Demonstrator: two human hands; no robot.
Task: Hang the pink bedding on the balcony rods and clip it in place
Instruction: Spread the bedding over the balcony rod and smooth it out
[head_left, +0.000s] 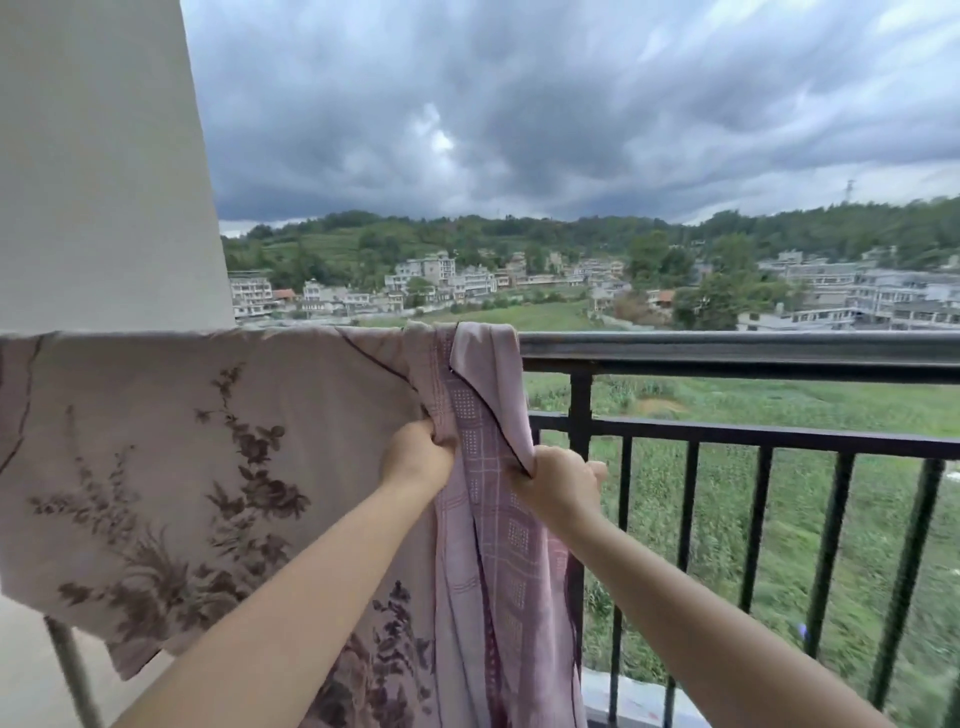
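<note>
The pink bedding (171, 457), printed with dark flower sprays, hangs over the black balcony rail (727, 345) and covers its left half. Its right end is bunched into a checked, folded strip that drops from the rail top. My left hand (415, 452) grips a fold of the cloth just below the rail. My right hand (558, 480) grips the strip's right edge, close to a black upright post. Both arms reach forward from the bottom of the view. No clip is in view.
A white wall or pillar (98, 166) rises at the left behind the cloth. The railing's black vertical bars (758, 519) fill the right side, with fields, houses and a cloudy sky beyond. A thin grey pole (72, 670) stands at the bottom left under the bedding.
</note>
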